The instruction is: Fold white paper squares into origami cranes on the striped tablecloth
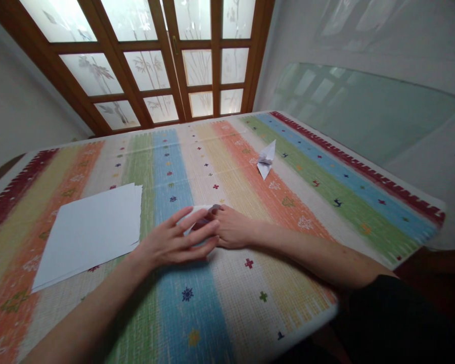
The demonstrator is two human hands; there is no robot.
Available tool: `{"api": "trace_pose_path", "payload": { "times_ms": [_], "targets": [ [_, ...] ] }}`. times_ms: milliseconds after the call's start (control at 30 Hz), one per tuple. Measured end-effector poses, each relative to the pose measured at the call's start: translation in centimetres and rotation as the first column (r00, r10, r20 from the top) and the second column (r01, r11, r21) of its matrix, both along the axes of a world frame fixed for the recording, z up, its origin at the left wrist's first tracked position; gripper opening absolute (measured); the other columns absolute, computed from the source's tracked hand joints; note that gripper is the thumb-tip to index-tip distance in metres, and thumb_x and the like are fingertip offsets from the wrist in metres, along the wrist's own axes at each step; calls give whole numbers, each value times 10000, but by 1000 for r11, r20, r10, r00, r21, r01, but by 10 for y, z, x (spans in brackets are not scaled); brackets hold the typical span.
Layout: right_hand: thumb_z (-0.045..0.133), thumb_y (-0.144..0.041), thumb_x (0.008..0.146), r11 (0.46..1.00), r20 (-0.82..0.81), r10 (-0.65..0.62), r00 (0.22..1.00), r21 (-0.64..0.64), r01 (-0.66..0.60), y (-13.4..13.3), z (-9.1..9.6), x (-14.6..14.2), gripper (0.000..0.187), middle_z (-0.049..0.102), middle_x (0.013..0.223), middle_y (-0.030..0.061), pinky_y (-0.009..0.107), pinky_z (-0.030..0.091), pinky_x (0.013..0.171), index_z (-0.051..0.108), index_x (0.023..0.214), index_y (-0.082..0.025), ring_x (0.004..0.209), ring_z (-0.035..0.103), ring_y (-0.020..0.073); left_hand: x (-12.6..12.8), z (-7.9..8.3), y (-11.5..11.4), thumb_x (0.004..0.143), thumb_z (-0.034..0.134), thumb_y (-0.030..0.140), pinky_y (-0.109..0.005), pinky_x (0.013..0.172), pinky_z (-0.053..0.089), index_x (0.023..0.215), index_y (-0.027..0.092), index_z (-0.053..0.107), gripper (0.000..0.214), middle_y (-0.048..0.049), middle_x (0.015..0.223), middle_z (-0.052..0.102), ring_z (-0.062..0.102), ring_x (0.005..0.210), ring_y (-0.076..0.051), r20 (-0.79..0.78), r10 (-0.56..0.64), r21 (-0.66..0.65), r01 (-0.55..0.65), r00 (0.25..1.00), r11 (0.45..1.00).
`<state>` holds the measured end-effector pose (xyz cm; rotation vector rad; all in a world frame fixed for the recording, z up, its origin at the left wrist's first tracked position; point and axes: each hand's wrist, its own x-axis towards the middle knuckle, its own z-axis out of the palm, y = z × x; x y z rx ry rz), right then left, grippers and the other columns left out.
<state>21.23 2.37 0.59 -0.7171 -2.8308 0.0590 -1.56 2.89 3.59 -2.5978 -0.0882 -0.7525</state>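
Both my hands meet at the middle of the table over a small folded white paper piece (201, 210). My left hand (174, 241) lies across it with fingers stretched out and pressing down on it. My right hand (233, 227) has its fingers closed on the paper's right end. Most of the paper is hidden under my fingers. A stack of white paper sheets (91, 230) lies to the left of my left hand. A finished folded paper figure (266, 159) stands farther back on the right.
The table carries a striped, multicoloured cloth (220, 303). A glass pane (364, 108) leans against the wall on the right. Wooden-framed frosted glass doors (167, 60) stand behind the table's far edge.
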Motion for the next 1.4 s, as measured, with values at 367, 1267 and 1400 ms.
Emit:
{"api": "trace_pose_path", "payload": {
  "times_ms": [367,1267,1400],
  "targets": [
    [434,-463,990,997,88,-64,994,-42,68,-7,4,16,488,591,1290,152,467,407,906,465,1431,-254,1129,513,309,-10,23,13,768,747,526,-594,1148,304,1186,214,590,545,-132,1537,390,99,1489,-419,-265,105,-55,-124,959,991],
    [434,-221,989,1000,-173,-2,985,-4,2,-22,-7,54,282,713,1172,103,392,477,953,662,1137,-142,1147,626,198,22,-17,21,885,555,218,-313,700,558,677,166,559,215,-138,1205,645,665,781,-153,-98,280,-654,-274,955,705],
    [407,-192,989,1000,-176,-6,984,11,8,-27,-5,53,322,709,1167,115,387,482,934,602,1237,-130,1121,634,195,23,-19,18,892,556,227,-323,681,558,673,169,548,226,-138,1183,657,659,753,-157,-61,308,-606,-281,949,744]
  ]
}}
